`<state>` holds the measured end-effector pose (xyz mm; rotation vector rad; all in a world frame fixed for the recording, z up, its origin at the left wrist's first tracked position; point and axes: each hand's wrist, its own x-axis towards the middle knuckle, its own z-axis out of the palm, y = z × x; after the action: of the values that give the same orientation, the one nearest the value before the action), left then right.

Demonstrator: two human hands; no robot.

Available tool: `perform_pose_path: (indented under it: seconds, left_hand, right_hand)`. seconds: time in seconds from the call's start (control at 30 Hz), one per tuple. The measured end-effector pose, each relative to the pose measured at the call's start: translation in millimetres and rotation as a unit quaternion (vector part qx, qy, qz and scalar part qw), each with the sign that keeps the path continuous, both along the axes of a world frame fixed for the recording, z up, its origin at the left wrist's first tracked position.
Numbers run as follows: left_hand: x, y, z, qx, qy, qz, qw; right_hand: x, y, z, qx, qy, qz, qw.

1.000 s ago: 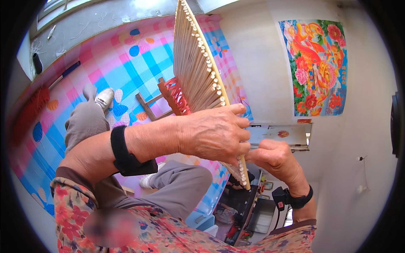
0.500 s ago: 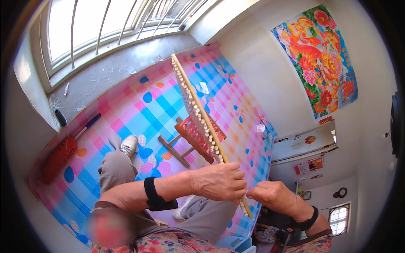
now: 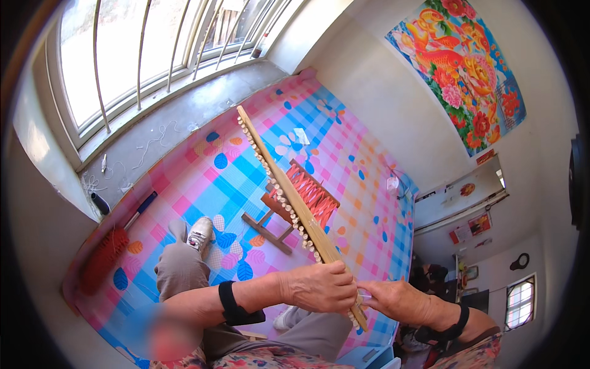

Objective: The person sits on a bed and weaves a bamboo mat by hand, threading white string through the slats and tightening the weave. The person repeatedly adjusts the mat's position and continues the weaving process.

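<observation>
Home, I'd say, a lived-in room: patterned sheet [image 3: 196, 178] spread wide, woven stool [image 3: 316, 200] standing on it, red brush [image 3: 104, 261] by its left edge, grey sill [image 3: 209, 91] and barred window [image 3: 123, 55] along its upper-left edge, bright carp-and-flower poster [image 3: 458, 74] on the wall [image 3: 362, 92] past its right edge.

Left arm [image 3: 261, 291]: here it is, stretched rightward across the body, nearly level.
Left wrist [image 3: 284, 288]: almost straight, back of the hand up.
Left hand [image 3: 319, 289]: fingers curled firmly, knuckles toward the right!
Right arm [image 3: 474, 325]: angling in from the lower right.
Right hand [image 3: 396, 301]: fingers folded, index finger aimed left, its tip just beside the left hand.
Legs [image 3: 182, 270]: bent and parted, left foot [image 3: 200, 235] out ahead.
</observation>
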<state>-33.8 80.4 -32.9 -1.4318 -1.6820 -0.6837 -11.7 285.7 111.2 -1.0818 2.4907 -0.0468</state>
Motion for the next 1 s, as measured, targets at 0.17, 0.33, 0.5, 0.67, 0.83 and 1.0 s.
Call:
perform_pose_path:
  seconds: [0.17,0.33,0.5,0.67,0.83,1.0]
  left_hand:
    - [1,-1,-2,0.002,0.007,-0.002,1.0]
    - [1,-2,-3,0.019,0.001,-0.011,1.0]
    - [4,-3,-7,0.009,0.002,0.01,1.0]
    - [8,-3,-6,0.002,-0.006,0.014,1.0]
    - [4,-3,5,0.0,-0.012,0.045,0.999]
    - [9,1,16,-0.01,-0.072,0.107,0.992]
  right_hand:
    - [1,-4,0,0.014,0.012,0.033,0.999]
    - [7,-10,-8,-0.001,0.007,0.014,1.0]
    - [23,-20,-20,0.013,0.01,-0.062,0.998]
    - [41,-17,-40,-0.045,0.113,-0.047,0.992]
    - [41,-18,-29,-0.049,0.192,-0.053,0.979]
    - [56,0,0,-0.234,0.354,0.001,0.905]
